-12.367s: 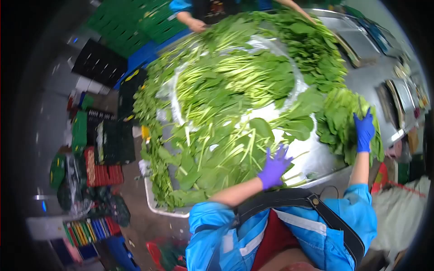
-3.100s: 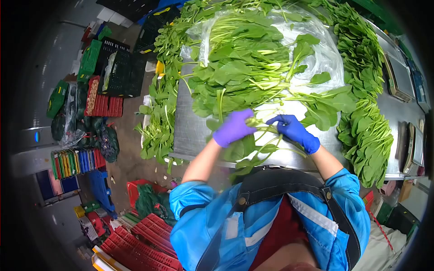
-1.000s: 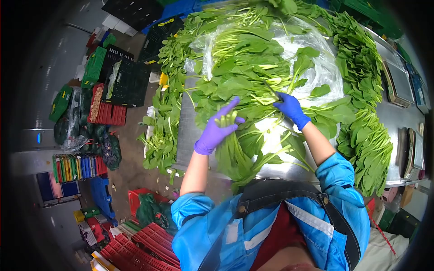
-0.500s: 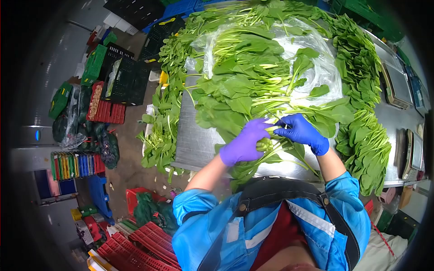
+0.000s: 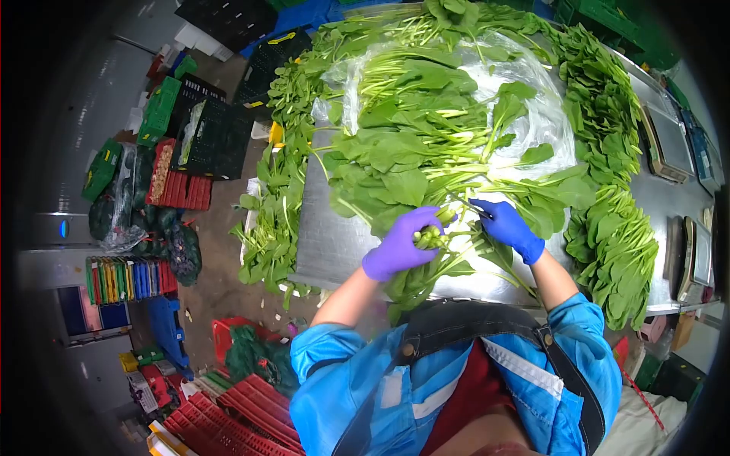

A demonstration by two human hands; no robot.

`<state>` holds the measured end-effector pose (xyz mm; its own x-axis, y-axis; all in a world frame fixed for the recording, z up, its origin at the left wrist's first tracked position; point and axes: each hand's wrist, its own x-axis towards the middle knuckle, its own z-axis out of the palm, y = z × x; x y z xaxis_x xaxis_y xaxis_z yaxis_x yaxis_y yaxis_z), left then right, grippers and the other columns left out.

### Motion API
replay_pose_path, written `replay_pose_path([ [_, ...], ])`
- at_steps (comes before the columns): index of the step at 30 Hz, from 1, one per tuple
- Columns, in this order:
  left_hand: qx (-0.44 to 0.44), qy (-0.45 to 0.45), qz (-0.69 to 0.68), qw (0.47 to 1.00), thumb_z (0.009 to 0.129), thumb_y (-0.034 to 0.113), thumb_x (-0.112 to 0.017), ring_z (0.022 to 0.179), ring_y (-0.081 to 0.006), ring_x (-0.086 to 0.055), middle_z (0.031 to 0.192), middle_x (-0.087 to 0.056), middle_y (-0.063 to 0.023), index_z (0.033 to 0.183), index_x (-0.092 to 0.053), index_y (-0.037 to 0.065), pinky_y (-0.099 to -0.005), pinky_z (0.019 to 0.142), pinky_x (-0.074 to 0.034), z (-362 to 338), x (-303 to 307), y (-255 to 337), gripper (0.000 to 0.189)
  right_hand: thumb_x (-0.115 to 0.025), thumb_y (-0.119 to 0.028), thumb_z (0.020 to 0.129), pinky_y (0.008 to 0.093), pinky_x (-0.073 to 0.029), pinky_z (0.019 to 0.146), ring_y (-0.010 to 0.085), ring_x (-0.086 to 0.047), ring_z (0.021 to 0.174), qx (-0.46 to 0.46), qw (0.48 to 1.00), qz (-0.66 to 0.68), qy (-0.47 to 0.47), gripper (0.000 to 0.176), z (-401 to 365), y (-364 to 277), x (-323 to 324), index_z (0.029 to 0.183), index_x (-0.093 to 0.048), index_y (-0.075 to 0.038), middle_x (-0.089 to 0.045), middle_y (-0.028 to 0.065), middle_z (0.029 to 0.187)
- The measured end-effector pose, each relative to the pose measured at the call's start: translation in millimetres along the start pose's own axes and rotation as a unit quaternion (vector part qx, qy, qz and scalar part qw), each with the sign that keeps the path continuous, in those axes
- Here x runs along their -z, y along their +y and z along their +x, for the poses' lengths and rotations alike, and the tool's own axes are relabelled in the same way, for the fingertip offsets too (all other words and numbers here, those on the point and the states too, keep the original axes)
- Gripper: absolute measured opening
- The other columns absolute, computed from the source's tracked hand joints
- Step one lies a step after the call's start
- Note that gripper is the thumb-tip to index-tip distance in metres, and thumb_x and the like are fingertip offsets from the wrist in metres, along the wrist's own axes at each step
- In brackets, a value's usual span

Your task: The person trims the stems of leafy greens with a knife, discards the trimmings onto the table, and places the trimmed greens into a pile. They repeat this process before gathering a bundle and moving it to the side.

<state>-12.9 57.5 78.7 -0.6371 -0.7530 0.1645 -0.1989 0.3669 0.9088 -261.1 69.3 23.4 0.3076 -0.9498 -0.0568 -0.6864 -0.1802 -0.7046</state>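
Green stems with cut ends [image 5: 430, 239] are bunched in my left hand [image 5: 403, 242], which wears a purple glove and has its fingers wrapped round them. My right hand [image 5: 511, 229], in a blue glove, is closed on a thin dark tool [image 5: 479, 210], perhaps a small knife. The two hands are a short way apart, low over the steel table [image 5: 327, 243]. Just beyond them lies a large heap of leafy greens [image 5: 403, 152], partly on clear plastic film [image 5: 532, 106]. Leaves hang below my left hand.
Rows of leafy bundles [image 5: 612, 220] line the table's right side, with scales [image 5: 669, 140] beyond. More greens [image 5: 274, 205] lie along the left edge. Dark crates [image 5: 217, 137] and red crates [image 5: 228, 422] stand on the floor at the left.
My right hand has moved slightly down and away from my left hand. My left hand has shifted a little left and turned, showing more of the cut stem ends.
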Motion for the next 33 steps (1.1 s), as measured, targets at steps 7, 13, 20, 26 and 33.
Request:
replay_pose_path([
  [7,0.087,-0.003,0.010,0.996,0.058,0.007,-0.070,0.089,-0.0251,-0.059,0.089,-0.061,-0.0069,0.089,-0.060,0.008,-0.0337,0.083,-0.046,6,-3,2,0.033,-0.066,-0.022,0.084,0.0229,-0.048,0.063,0.0069,-0.059,0.067,-0.090,0.938,0.331,-0.047,0.027,6,-60,22,0.104,-0.067,-0.003,-0.068,0.0054,0.079],
  [13,-0.011,0.170,0.194,0.966,0.057,0.004,-0.069,0.116,-0.0327,-0.053,0.126,-0.053,-0.0191,0.092,-0.059,0.003,-0.0377,0.095,-0.041,2,16,3,0.036,-0.067,-0.023,0.084,0.0229,-0.047,0.056,0.0074,-0.057,0.058,-0.123,0.949,0.289,0.013,0.025,5,-69,33,0.095,-0.068,0.000,-0.067,0.0064,0.076],
  [20,0.094,0.017,-0.142,0.985,0.061,0.004,-0.067,0.114,-0.0278,-0.055,0.121,-0.056,-0.0157,0.088,-0.057,0.007,-0.0388,0.096,-0.041,8,41,38,0.028,-0.055,-0.022,0.091,0.0166,-0.038,0.043,0.0037,-0.049,0.048,-0.107,0.891,0.441,0.016,0.027,11,-71,42,0.111,-0.062,-0.006,-0.067,0.0038,0.082],
  [26,-0.038,0.199,-0.393,0.897,0.064,0.003,-0.066,0.112,-0.0393,-0.052,0.124,-0.050,-0.0211,0.096,-0.053,0.007,-0.0524,0.099,-0.040,-14,113,39,0.034,-0.064,-0.024,0.080,0.0365,-0.050,0.068,0.0288,-0.064,0.075,-0.104,0.985,0.001,0.136,0.038,38,63,-29,0.115,-0.061,-0.009,-0.067,0.0126,0.093],
  [33,0.134,0.223,-0.292,0.920,0.066,-0.002,-0.063,0.107,-0.0311,-0.056,0.124,-0.050,-0.0202,0.103,-0.047,0.008,-0.0427,0.088,-0.049,-41,125,11,0.042,-0.064,-0.025,0.075,0.0439,-0.047,0.073,0.0362,-0.061,0.082,-0.133,0.982,-0.043,0.123,0.027,50,83,-48,0.098,-0.065,-0.010,-0.063,0.0177,0.088],
])
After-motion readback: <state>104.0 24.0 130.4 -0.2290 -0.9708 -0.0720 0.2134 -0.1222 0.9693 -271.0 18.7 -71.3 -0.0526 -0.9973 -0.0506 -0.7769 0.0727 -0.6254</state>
